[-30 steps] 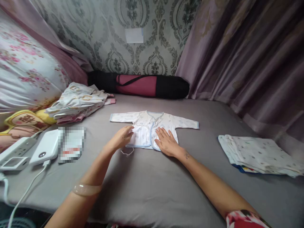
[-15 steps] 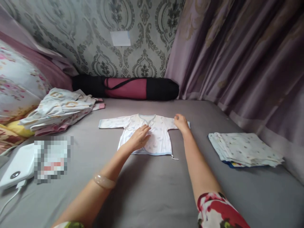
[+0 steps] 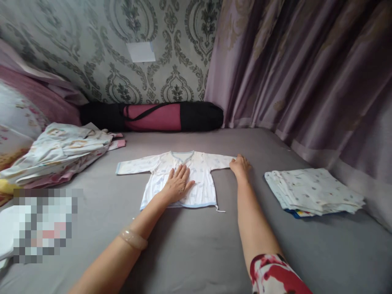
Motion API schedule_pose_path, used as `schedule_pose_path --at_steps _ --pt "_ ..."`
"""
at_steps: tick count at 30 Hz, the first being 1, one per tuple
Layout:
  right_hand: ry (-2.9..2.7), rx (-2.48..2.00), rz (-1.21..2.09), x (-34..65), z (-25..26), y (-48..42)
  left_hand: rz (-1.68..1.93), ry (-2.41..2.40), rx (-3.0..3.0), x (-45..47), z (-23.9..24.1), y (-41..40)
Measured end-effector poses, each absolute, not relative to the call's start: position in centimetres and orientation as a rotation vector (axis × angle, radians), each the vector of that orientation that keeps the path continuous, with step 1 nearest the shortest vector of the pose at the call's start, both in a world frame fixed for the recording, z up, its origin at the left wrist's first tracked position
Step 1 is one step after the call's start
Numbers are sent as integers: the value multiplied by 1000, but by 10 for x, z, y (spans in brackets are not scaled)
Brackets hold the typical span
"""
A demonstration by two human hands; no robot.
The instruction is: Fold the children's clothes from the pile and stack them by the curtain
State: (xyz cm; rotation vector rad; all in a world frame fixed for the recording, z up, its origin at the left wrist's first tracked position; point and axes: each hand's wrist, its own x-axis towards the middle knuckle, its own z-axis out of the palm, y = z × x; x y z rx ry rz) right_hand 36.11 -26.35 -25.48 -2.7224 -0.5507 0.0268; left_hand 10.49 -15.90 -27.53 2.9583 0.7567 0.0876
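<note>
A small white baby shirt with pale blue trim lies spread flat on the grey bed sheet, sleeves out to both sides. My left hand rests flat on the shirt's body, fingers stretched out and slightly apart. My right hand sits at the cuff of the right sleeve with its fingers curled down onto the end of the sleeve. A thin tie string trails from the shirt's lower right hem.
A folded stack of printed white cloths lies at the right. A loose pile of baby clothes sits at the left. A black and maroon roll bag lies along the wall. Purple curtains hang on the right.
My left hand moved from the shirt's lower left edge onto its middle and lies flat there. My right hand left the shirt's front and went out to the right cuff. The view swung right.
</note>
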Motion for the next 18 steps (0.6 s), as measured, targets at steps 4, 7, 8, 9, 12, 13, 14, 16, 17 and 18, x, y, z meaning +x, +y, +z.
schedule_pose_path --at_steps 4,7,8,9,12,13,14,16,17,18 --pt "-520 -2781 -29 363 -254 -269 167 730 3002 110 -265 -156" --pt "-509 -2801 -37 363 -254 -269 215 758 3023 119 -254 -152" --pt "-503 -2804 -24 364 -254 -269 225 768 3018 123 -251 -151" --pt "-496 -2804 -7 365 -254 -269 235 768 3009 127 -248 -149" --pt "-460 -2793 37 369 -254 -267 256 708 2964 139 -243 -147" --pt "-448 -2787 56 371 -254 -267 255 681 2947 143 -243 -147" --pt "-436 -2781 73 372 -254 -267 254 657 2929 147 -243 -146" --pt "-418 -2758 112 376 -255 -267 259 611 2891 154 -244 -147" --pt "-414 -2740 129 378 -254 -267 265 583 2874 158 -246 -147" --pt "-410 -2718 139 379 -254 -267 272 556 2859 161 -247 -146"
